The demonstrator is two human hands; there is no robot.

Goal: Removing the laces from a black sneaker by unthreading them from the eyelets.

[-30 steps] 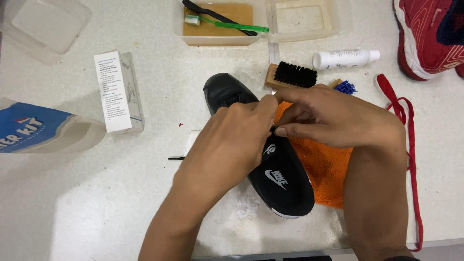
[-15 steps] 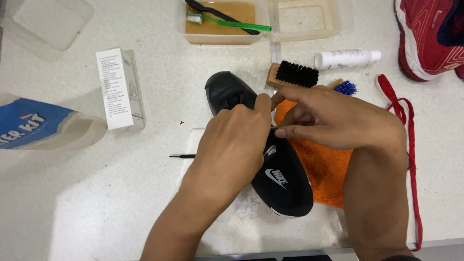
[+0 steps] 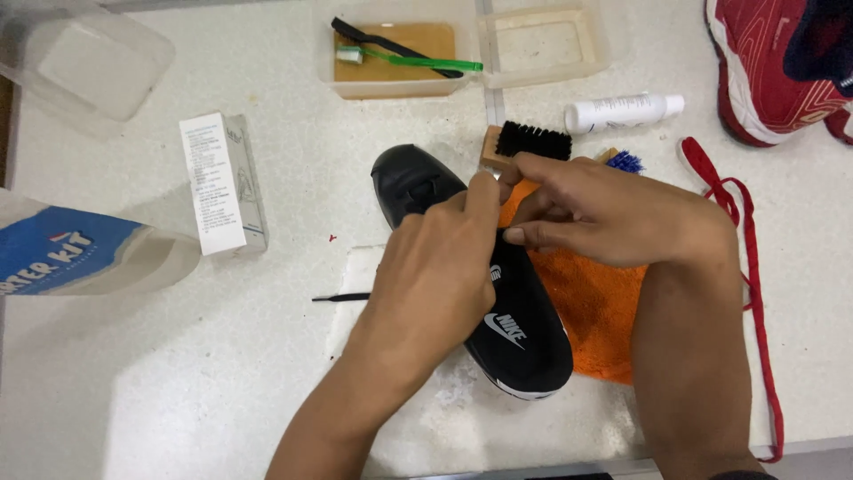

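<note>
Black shoe lies on the white table, partly over an orange cloth, with left hand and right hand meeting above its middle, fingertips pinched together there, the pinched item hidden; black lace end protrudes leftward.

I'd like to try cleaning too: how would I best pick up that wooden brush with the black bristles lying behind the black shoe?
Probably grip the wooden brush across its block, from above and from the far side. It lies on its side with the black bristles pointing away; the wooden back faces the right hand and the black shoe, which crowd the near side. The white bottle lies apart to the right.
</note>
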